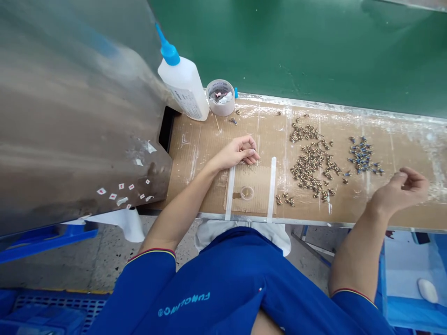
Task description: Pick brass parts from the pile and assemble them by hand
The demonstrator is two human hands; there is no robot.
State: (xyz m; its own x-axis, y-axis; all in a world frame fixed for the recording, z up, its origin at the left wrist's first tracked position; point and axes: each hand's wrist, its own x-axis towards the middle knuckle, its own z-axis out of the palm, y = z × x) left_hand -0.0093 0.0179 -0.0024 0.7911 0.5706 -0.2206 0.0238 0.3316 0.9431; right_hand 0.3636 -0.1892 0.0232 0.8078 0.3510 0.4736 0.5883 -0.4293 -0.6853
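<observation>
My left hand [240, 152] rests on the brown cardboard work surface [200, 149] with its fingers curled together; whether they hold anything tiny is hidden. Just below those fingers lies a small clear round dish [247, 192], between two white tape strips [230, 193] [271, 190]. Scattered to the right are several small brass parts [309, 163], and further on a cluster of brass parts with blue ends [361, 156]. My right hand [401, 188] sits at the far right beyond that cluster, its fingers loosely apart and touching none of them.
A white glue bottle with a blue nozzle [183, 83] and a tape roll holding scraps [220, 97] stand at the back left. A dented metal sheet [77, 116] with small labels rises on the left. A green wall [279, 46] runs behind; blue crates [52, 307] sit below.
</observation>
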